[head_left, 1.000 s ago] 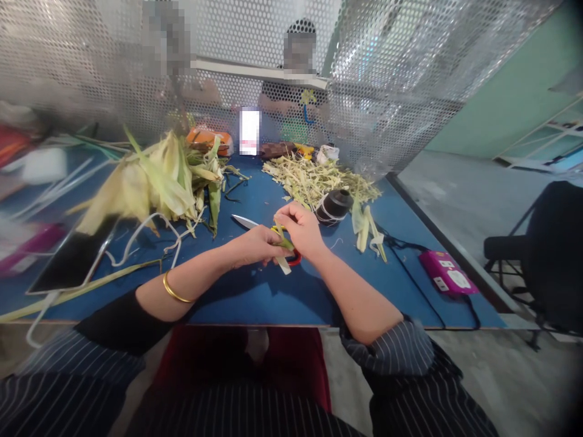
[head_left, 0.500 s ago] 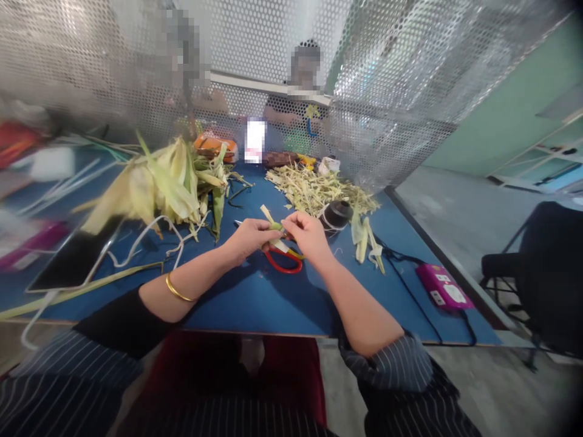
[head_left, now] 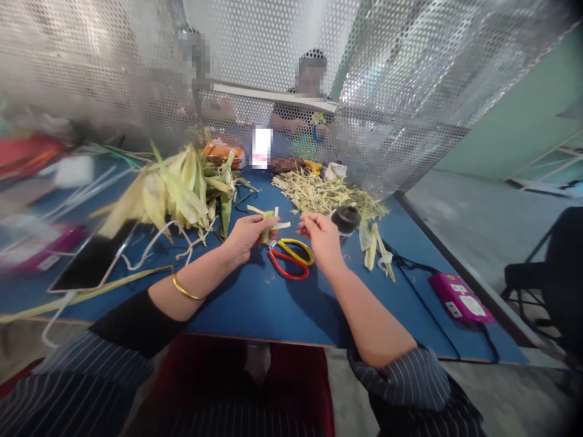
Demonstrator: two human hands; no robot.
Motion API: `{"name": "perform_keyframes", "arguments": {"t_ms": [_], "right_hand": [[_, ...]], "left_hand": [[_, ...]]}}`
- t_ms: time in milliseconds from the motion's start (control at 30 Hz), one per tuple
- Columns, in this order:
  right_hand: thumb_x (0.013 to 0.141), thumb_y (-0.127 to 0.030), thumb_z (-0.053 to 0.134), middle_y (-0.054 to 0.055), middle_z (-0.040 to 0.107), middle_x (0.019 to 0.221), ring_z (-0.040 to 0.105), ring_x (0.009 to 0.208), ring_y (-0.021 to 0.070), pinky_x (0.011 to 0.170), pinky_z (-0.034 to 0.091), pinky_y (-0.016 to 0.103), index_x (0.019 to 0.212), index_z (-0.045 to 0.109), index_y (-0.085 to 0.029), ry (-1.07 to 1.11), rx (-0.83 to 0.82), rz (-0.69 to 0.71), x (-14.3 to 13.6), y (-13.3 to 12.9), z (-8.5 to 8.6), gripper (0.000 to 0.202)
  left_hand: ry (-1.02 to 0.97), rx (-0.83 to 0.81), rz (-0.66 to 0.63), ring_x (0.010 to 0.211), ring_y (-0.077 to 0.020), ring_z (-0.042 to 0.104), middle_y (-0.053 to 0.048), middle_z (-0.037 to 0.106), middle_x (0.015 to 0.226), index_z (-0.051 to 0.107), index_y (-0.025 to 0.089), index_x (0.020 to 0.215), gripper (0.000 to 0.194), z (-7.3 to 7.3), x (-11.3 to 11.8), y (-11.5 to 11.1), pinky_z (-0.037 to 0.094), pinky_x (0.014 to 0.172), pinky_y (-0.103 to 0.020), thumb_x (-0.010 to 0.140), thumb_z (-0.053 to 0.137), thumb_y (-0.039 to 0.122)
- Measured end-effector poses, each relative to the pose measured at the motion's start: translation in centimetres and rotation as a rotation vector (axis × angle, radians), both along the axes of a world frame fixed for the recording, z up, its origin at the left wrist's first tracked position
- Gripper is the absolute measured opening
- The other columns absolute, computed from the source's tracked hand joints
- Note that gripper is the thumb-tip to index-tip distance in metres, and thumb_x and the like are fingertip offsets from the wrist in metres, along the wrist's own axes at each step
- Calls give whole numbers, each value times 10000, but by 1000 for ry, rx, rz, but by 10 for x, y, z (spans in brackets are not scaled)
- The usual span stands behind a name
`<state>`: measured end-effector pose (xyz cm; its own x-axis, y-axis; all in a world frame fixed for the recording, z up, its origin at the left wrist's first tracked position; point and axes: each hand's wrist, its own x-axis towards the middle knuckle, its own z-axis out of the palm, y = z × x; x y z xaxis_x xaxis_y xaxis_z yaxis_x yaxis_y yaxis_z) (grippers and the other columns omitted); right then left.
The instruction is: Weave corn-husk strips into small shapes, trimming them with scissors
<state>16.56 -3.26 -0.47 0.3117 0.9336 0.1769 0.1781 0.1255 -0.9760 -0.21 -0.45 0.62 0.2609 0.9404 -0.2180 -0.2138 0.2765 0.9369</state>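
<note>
In my left hand [head_left: 248,235] are folded corn husk strips [head_left: 268,218], pinched between thumb and fingers, their pale ends sticking out several ways. My right hand [head_left: 322,235] hovers a short distance to the right of them. Its thumb and fingertips are pressed together, and whatever is between them is too small to make out. Below and between both hands lie scissors [head_left: 291,260] with one red and one yellow handle. A black spool of thread [head_left: 345,220] stands just beyond my right hand.
A bundle of corn husks [head_left: 175,188] lies at the left, near a dark tablet [head_left: 95,258] and white cable. Shredded husk [head_left: 323,191] is heaped at the back. A lit phone [head_left: 262,147] stands before the perforated screen. Purple pack [head_left: 461,297] and black cords lie right.
My right hand has come away from the husk strips to the right, leaving them in my left hand. More of the scissors shows. The whole view has shifted slightly.
</note>
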Motion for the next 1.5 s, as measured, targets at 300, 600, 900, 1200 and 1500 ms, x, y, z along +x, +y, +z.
{"name": "perform_keyframes", "arguments": {"t_ms": [300,600,900,1200,1500], "right_hand": [[763,-391,625,20,691,748,596,705,169,735,468,302,829,712,-163,-119,-20,247,-45,-20,-11,253],[787,-337,561,17,676,817,583,768,158,771,456,283,834,672,-178,8,3,220,-39,-19,-9,199],[773,-268,535,-7,544,692,498,699,142,709,408,285,619,537,-196,-213,-7,289,-37,-24,-2,170],[776,-171,499,18,539,839,516,870,163,843,404,316,598,482,-205,-330,105,424,-33,-28,6,182],[799,-225,545,24,586,930,547,968,176,911,398,329,642,573,-199,-398,127,524,-32,-26,9,162]], "left_hand": [[-109,80,15,519,-95,556,-15,651,613,662,129,702,293,-5,10,-8,429,515,-223,629,781,386],[-94,199,-280,711,-129,635,-57,715,819,708,114,880,321,3,-3,0,464,706,-245,604,803,248],[-103,148,-104,803,-191,676,-96,735,862,731,117,889,320,7,-2,0,505,777,-317,599,805,228],[-96,173,-16,793,-165,658,-82,728,883,717,106,911,353,4,-1,0,501,788,-312,583,808,201],[-105,148,-36,741,-166,668,-79,716,834,678,93,884,331,5,-3,0,520,740,-309,601,798,215]]}}
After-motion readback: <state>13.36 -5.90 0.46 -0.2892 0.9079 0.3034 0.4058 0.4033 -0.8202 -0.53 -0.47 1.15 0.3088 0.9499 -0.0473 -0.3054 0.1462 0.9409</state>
